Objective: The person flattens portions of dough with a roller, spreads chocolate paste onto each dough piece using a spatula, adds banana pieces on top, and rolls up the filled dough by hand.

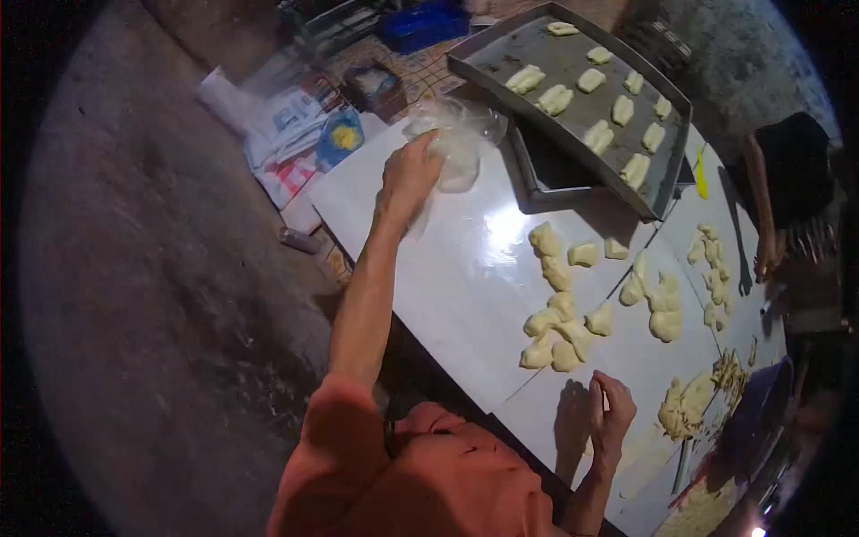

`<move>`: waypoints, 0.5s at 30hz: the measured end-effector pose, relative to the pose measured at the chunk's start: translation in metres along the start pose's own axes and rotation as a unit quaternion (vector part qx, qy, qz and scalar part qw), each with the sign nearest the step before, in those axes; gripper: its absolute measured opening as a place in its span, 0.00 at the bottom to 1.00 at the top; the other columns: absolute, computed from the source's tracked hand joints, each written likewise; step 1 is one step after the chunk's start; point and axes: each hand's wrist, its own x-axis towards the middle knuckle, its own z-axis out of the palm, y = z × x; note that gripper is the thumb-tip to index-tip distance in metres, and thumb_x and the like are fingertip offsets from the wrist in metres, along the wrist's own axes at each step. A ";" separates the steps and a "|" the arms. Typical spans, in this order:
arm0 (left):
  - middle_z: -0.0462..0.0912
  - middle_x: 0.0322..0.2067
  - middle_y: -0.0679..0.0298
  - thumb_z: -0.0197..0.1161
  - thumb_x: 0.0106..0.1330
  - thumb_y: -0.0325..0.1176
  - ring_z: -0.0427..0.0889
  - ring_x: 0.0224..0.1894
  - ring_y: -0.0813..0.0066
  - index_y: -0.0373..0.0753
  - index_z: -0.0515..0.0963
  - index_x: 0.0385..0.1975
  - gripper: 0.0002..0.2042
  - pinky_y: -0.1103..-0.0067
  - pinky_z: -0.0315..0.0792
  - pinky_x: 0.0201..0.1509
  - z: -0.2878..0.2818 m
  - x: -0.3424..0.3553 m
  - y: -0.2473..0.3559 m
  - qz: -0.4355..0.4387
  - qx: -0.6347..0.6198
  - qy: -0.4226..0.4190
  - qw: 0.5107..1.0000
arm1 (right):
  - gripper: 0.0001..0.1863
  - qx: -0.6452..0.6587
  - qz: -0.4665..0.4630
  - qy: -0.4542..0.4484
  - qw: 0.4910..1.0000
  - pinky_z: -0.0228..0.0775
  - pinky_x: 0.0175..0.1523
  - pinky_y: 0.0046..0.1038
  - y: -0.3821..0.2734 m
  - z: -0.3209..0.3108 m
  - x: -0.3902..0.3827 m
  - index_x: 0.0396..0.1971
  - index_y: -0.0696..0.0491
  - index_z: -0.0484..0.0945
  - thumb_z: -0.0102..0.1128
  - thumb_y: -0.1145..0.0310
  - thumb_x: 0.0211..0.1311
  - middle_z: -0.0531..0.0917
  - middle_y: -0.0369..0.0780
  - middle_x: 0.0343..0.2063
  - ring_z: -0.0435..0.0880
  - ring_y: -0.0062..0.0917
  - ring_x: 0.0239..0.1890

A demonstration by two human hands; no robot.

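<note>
My left hand (413,174) reaches to the far left of the white table (447,277). Its fingers are closed at the edge of a clear plastic bag (459,161), whose contents I cannot make out. Over the near edge of the table hovers my right hand (614,413), its fingers curled toward the thumb; whatever they hold, if anything, is hidden. Just beyond it lies a cluster of pale dough pieces (562,331). Two small dough pieces (583,254) sit farther back, and more dough lumps (664,309) lie to the right.
A metal baking tray (501,79) with several shaped dough pieces rests tilted on another dark tray (546,183). At the right are a yellow tool (701,174), another person's arm (763,210) and a dough heap (684,407). White sacks (282,125) lie at the far left.
</note>
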 end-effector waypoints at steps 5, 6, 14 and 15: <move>0.87 0.52 0.51 0.58 0.63 0.20 0.88 0.52 0.61 0.37 0.84 0.57 0.21 0.72 0.79 0.55 -0.103 -0.127 -0.119 0.001 -0.108 0.221 0.969 | 0.07 0.016 -0.001 -0.013 1.000 0.79 0.46 0.34 -0.021 0.021 0.027 0.43 0.58 0.85 0.64 0.76 0.68 0.89 0.45 0.37 0.88 0.37 0.39; 0.88 0.45 0.53 0.60 0.65 0.22 0.87 0.50 0.59 0.37 0.85 0.55 0.19 0.71 0.79 0.51 -0.116 -0.158 -0.145 -0.045 -0.015 0.217 0.975 | 0.07 0.016 -0.004 -0.017 1.000 0.79 0.46 0.34 -0.022 0.025 0.029 0.43 0.58 0.85 0.64 0.76 0.68 0.89 0.45 0.37 0.88 0.37 0.39; 0.84 0.37 0.44 0.62 0.66 0.24 0.84 0.44 0.45 0.27 0.85 0.40 0.09 0.64 0.77 0.49 0.015 -0.213 -0.250 0.064 -0.102 0.122 0.985 | 0.11 0.013 -0.025 -0.054 0.998 0.79 0.49 0.37 -0.027 0.049 0.036 0.45 0.57 0.85 0.66 0.77 0.63 0.89 0.45 0.41 0.88 0.40 0.42; 0.84 0.37 0.44 0.62 0.66 0.24 0.84 0.44 0.45 0.27 0.85 0.40 0.09 0.64 0.77 0.49 0.024 -0.200 -0.256 0.066 -0.108 0.118 0.985 | 0.11 0.015 -0.041 -0.045 0.998 0.79 0.48 0.36 -0.030 0.047 0.036 0.45 0.57 0.85 0.66 0.78 0.63 0.89 0.45 0.41 0.88 0.40 0.41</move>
